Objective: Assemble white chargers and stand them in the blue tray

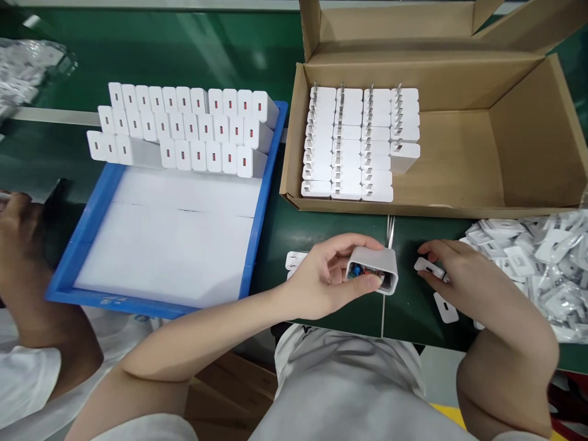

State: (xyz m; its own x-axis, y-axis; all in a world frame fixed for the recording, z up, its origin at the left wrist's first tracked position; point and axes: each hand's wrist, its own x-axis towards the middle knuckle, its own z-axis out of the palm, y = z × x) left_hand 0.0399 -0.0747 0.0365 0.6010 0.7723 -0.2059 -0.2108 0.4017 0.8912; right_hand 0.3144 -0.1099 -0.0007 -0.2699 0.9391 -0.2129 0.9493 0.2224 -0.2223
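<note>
My left hand [328, 275] grips a white charger housing [374, 269] over the green table, its open end toward me with coloured parts showing inside. My right hand [454, 269] is just to its right, fingers pinched on a small white end cap [427, 267]. Another loose cap [445, 307] lies on the green surface below that hand, and a further white cap [294, 260] lies left of my left hand.
A cardboard box [459, 165] behind holds rows of finished white chargers [353, 144]. A blue tray [92, 245] at left carries rows of charger housings [184, 128]. A heap of white caps [537, 257] lies at right. Another person's hand [18, 226] is at far left.
</note>
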